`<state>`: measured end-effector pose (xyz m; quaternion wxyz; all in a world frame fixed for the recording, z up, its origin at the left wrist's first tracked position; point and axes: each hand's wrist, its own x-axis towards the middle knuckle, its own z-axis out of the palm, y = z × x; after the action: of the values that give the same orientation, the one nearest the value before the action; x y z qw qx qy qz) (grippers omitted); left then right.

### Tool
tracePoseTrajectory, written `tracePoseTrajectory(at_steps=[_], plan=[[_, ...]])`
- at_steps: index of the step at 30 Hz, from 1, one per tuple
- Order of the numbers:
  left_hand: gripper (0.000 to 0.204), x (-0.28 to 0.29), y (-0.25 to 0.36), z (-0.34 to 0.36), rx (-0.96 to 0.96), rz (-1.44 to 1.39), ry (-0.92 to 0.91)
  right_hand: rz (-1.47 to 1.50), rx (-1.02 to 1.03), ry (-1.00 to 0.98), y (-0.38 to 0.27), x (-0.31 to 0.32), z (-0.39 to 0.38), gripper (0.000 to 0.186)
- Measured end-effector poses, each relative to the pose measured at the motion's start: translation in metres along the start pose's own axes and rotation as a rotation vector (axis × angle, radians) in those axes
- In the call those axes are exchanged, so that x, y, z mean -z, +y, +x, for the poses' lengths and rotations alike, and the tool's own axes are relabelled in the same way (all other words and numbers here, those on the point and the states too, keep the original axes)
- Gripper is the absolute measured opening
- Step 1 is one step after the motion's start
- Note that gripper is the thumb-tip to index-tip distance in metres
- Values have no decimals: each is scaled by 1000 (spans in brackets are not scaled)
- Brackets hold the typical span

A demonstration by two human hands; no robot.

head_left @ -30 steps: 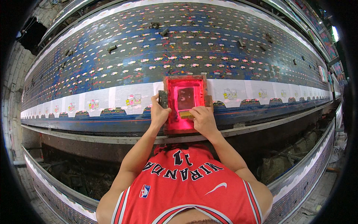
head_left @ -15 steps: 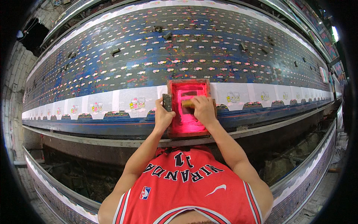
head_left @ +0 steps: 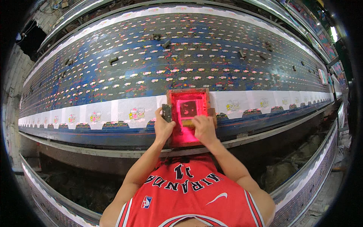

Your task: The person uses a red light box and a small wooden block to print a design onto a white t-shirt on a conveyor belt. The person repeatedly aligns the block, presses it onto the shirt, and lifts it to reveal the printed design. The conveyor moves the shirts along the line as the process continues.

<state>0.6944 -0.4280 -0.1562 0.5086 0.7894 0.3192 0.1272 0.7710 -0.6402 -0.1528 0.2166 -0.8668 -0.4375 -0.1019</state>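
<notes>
Both hands at a small red frame

Nearest is the person's red jersey point(head_left: 189, 196), bare forearms reaching forward past it. The left hand point(head_left: 164, 129) is curled around a dark block point(head_left: 166, 112) at the left side of the brown-edged frame point(head_left: 189, 90). The right hand point(head_left: 205, 129), slightly blurred, pinches a yellowish bar point(head_left: 187, 123) inside the frame, over its bright red interior. The frame lies across a white strip point(head_left: 117, 109) near the front edge of the surface point(head_left: 94, 134), cartoon prints showing on both sides. Farther off, rows of little marks and scattered dark lumps point(head_left: 113, 60) reach toward another white strip point(head_left: 151, 12)
</notes>
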Motion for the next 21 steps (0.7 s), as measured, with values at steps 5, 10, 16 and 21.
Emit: tracePoseTrajectory(at_steps=[5,10,16,21], plan=[[105,-10,-3,-10,-85,-96,63,-28,18,49,-4,23,-1,25],[105,-50,39,-24,-148,-139,86,15,-32,34,39,55,-16,38],[102,-155,80,-42,-145,-187,71,-19,-57,-1,128,111,-52,40],[102,-218,90,-53,-131,-140,74,-2,-73,-12,183,128,-80,37]])
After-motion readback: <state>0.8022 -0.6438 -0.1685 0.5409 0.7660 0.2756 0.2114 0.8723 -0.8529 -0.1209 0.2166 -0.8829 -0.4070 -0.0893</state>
